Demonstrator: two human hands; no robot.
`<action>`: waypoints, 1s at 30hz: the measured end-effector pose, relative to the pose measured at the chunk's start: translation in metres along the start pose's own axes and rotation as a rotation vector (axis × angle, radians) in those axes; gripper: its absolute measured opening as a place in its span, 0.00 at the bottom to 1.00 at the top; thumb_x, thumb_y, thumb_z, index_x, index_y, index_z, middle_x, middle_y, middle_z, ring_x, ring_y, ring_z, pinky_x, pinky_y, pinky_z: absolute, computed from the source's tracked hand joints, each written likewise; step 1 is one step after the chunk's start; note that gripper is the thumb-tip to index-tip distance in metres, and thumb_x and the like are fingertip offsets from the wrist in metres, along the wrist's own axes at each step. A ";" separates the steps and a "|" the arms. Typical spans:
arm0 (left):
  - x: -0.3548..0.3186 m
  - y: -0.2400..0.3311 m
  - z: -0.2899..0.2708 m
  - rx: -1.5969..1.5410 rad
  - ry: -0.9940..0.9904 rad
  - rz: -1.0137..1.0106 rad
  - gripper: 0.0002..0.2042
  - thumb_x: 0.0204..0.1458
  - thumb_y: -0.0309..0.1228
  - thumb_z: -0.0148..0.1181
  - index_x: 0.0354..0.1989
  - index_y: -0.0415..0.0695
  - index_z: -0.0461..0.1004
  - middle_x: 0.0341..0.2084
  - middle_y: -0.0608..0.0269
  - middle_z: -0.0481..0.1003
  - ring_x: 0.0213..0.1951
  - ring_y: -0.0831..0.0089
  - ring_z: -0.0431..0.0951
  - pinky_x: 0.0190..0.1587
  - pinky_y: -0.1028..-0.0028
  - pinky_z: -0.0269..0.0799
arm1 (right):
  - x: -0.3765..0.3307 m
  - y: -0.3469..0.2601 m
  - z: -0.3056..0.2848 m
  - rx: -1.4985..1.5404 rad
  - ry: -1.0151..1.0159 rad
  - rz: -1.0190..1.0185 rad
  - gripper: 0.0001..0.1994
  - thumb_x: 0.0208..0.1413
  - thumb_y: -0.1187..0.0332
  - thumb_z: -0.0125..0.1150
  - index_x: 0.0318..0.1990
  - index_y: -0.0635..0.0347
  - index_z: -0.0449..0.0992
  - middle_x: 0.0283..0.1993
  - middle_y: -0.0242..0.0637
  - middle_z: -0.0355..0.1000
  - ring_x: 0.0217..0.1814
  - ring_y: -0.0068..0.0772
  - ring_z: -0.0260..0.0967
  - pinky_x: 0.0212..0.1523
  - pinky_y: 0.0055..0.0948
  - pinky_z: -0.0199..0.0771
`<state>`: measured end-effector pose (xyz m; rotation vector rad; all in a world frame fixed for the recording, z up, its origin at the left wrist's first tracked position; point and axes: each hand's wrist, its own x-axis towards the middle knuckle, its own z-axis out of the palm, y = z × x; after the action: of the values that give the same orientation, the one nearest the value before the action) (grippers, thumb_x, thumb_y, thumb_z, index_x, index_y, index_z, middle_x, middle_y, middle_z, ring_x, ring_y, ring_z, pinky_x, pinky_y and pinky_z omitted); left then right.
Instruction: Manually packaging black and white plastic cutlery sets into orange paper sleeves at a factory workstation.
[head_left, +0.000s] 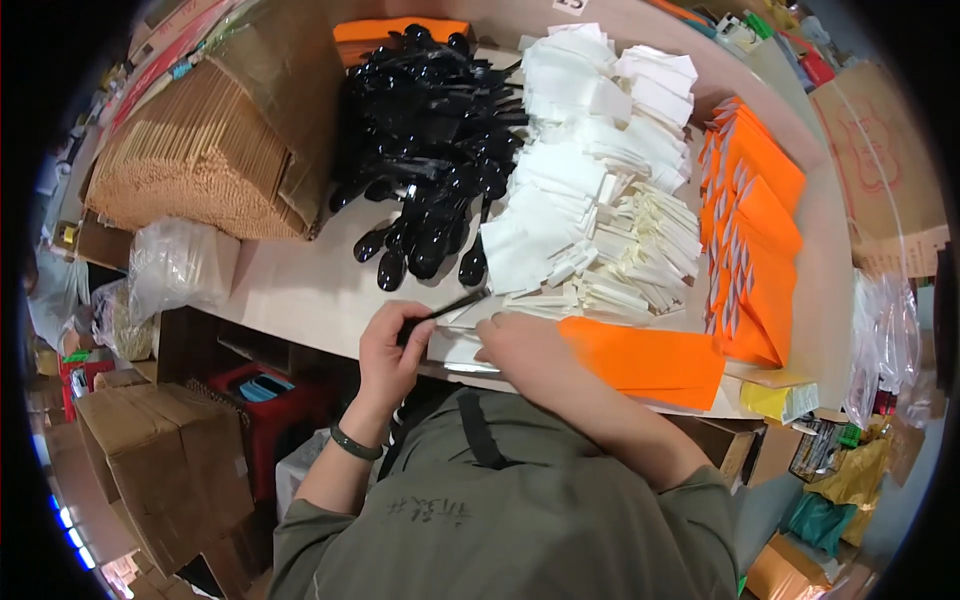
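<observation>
My left hand (388, 345) is closed around a black plastic spoon (458, 303), whose thin handle points right toward the napkins. Beside it, at the table's near edge, my right hand (520, 345) has its fingers curled; what they hold, if anything, is hidden. White paper (460, 348) lies between the two hands. Under my right forearm are flat orange paper sleeves (645, 365). Ahead of my left hand spreads a heap of glossy black spoons (430, 150). Folded white napkins (555, 180) are piled to the right of the spoons, with small cream-coloured strips (645, 240) in front.
On the left, an open carton (275, 90) holds tightly packed thin wooden sticks (185, 150). More orange sleeves (755, 240) stand fanned along the table's right wall. A clear plastic bag (180, 265) hangs at the left edge. Cardboard boxes (165, 450) stand below left.
</observation>
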<state>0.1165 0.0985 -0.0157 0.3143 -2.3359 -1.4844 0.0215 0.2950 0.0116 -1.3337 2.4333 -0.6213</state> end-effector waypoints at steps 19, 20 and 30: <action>0.156 0.072 -0.169 0.847 0.561 0.480 0.07 0.53 0.30 0.59 0.34 0.39 0.76 0.34 0.52 0.76 0.37 0.52 0.76 0.42 0.59 0.72 | -0.065 0.042 0.063 -0.240 0.230 -0.325 0.20 0.60 0.68 0.48 0.59 0.63 0.69 0.68 0.45 0.65 0.73 0.40 0.58 0.70 0.57 0.56; 0.178 0.074 -0.188 0.973 0.514 0.411 0.07 0.51 0.28 0.59 0.34 0.38 0.77 0.35 0.49 0.76 0.38 0.50 0.76 0.42 0.58 0.72 | -0.062 0.041 0.063 -0.218 0.238 -0.326 0.19 0.61 0.68 0.48 0.58 0.63 0.70 0.67 0.45 0.65 0.73 0.40 0.59 0.70 0.57 0.56; 0.232 0.084 -0.195 1.026 0.275 0.203 0.06 0.48 0.24 0.55 0.28 0.34 0.77 0.30 0.38 0.76 0.34 0.40 0.76 0.38 0.51 0.72 | -0.069 0.037 0.031 -0.135 0.188 -0.209 0.22 0.55 0.63 0.62 0.56 0.57 0.73 0.70 0.56 0.57 0.73 0.54 0.55 0.67 0.59 0.58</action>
<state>-0.0156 -0.1131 0.1763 0.4635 -2.5815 -0.0412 0.0452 0.3639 -0.0299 -1.6697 2.5413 -0.6706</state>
